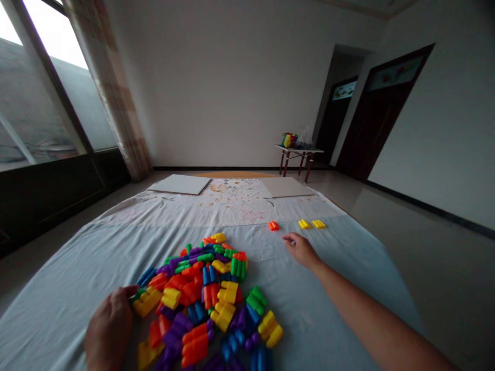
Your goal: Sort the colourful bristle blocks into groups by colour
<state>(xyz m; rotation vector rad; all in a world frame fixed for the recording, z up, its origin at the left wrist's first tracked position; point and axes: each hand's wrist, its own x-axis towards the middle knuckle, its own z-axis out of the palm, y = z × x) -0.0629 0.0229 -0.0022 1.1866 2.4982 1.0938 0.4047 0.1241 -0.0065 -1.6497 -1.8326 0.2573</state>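
Observation:
A heap of plastic toy building blocks (pixel 191 288) in orange, yellow, green, blue and purple lies on the cloth in front of me. At its left edge, my left hand (pixel 110 327) has its fingers curled against a green block (pixel 138 294), partly hidden by the fingertips. A yellow block (pixel 147 302) lies right beside them. Over the cloth to the right of the heap, my right hand (pixel 300 249) is loosely bent, with nothing visible in its fingers. Just beyond it lie an orange block (pixel 274 225) and two yellow blocks (pixel 311 224), apart from the heap.
A pale blue cloth (pixel 340 288) covers the surface, with a flowered cloth (pixel 232 206) farther back. Two flat boards, a white one (pixel 180 184) and a beige one (pixel 288 187), lie at the far end. Behind stands a small table (pixel 299 150) with bags on it.

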